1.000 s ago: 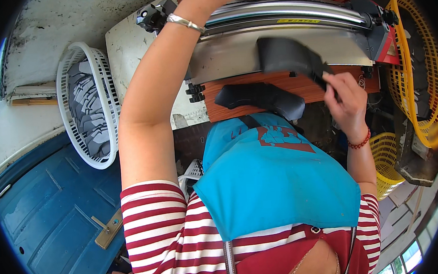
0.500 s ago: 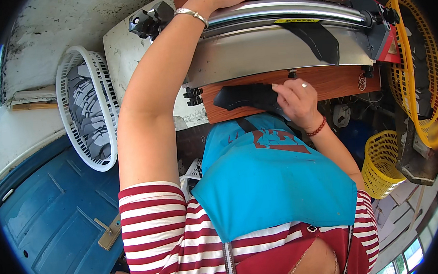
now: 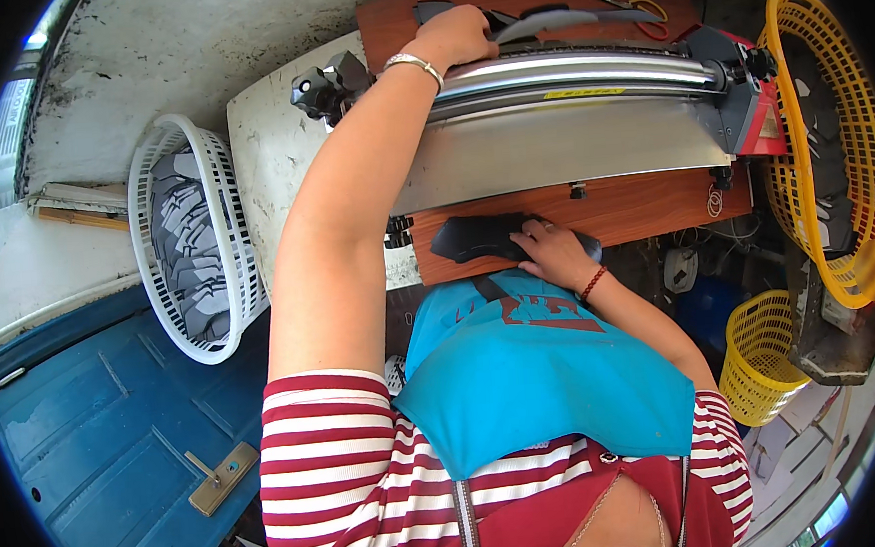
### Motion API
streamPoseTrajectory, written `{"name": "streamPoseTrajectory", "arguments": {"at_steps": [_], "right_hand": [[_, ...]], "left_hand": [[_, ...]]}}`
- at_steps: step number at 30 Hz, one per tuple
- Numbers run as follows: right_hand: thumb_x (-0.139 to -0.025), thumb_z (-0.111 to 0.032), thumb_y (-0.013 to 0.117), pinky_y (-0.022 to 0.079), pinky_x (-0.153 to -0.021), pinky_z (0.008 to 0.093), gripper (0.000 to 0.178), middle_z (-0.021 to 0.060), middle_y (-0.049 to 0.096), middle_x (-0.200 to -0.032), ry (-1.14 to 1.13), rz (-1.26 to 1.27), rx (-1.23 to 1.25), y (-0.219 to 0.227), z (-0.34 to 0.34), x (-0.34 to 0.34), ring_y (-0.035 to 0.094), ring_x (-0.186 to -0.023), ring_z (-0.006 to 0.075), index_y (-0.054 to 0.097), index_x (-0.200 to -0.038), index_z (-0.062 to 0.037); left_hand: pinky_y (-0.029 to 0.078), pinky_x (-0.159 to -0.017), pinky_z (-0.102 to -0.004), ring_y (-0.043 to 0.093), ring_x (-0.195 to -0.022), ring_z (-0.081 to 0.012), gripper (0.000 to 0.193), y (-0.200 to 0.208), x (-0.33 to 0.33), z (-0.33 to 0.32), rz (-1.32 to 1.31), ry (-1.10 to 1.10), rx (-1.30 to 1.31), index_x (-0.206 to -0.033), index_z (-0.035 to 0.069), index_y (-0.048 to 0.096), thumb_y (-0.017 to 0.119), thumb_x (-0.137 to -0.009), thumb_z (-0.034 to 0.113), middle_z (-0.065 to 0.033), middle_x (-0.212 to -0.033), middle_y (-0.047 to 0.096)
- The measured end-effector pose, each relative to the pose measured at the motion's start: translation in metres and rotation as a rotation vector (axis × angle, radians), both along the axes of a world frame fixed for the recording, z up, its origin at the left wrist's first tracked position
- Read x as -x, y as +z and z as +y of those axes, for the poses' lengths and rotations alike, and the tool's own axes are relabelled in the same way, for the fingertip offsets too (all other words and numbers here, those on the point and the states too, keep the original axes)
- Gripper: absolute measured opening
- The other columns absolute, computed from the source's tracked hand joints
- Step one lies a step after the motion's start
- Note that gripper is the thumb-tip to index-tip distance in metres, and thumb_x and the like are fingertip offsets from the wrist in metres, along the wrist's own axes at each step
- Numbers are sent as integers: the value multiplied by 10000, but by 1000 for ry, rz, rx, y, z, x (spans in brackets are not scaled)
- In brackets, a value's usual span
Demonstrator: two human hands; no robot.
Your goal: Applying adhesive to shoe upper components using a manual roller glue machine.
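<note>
Beyond the metal roller [image 3: 586,72] of a bench machine, my left hand [image 3: 455,37] is curled, its fingertips partly hidden. Right beside it are a long grey strip-like piece [image 3: 557,21] and darker flat pieces [image 3: 432,11]; whether the fingers grip one cannot be made out. On the near edge of the wooden board, my right hand [image 3: 560,253] rests on curved black sheet pieces [image 3: 477,239], fingers spread across them with the thumb apart. The machine's smooth metal plate [image 3: 560,146] slopes between my two hands.
A white basket [image 3: 240,240] of grey cut pieces stands at left. At right are an orange-yellow basket [image 3: 800,131] with dark pieces and a lower yellow basket [image 3: 763,354]. Scissors [image 3: 651,22] lie on the far board [image 3: 392,26]. A black knob [image 3: 321,88] projects from the roller's left end.
The black piece on the metal plate has gone from there, and a grey piece shows behind the roller. My right hand has shifted from pinching a piece's edge to lying on the black pieces.
</note>
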State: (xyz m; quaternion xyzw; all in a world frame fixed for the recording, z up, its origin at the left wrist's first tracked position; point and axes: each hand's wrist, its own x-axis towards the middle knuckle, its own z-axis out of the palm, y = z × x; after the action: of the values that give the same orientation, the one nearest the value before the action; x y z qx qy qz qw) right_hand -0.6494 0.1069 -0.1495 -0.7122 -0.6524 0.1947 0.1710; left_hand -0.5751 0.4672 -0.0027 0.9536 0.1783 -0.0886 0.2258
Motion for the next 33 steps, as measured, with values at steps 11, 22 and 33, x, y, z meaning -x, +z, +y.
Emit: {"name": "streamPoseTrajectory", "arguments": {"at_steps": [11,22,33], "right_hand": [[-812,-128,725,561,-762,405,227,87,656,-954,-59,-1,-177,-10,-8,-5,676,-857,291,722,-1030,-66],[-763,-59,722,558,-723,396,155,77,661,-900,-154,-14,-364,88,-11,-28,676,-818,282,695,-915,-65],[-811,84,587,507,-671,282,178,89,632,-848,-353,305,-717,221,27,-90,627,-733,179,635,-959,-2]], "left_hand": [[603,-733,-405,723,-835,-288,331,40,-18,12,-161,247,210,-987,23,765,752,-756,260,-142,-944,740],[533,-767,-348,655,-836,-207,269,81,-9,15,-281,320,472,-935,9,764,758,-806,245,-90,-913,717],[501,-833,-313,660,-832,-154,221,149,11,20,-345,269,541,-928,43,766,754,-809,229,-48,-889,726]]}}
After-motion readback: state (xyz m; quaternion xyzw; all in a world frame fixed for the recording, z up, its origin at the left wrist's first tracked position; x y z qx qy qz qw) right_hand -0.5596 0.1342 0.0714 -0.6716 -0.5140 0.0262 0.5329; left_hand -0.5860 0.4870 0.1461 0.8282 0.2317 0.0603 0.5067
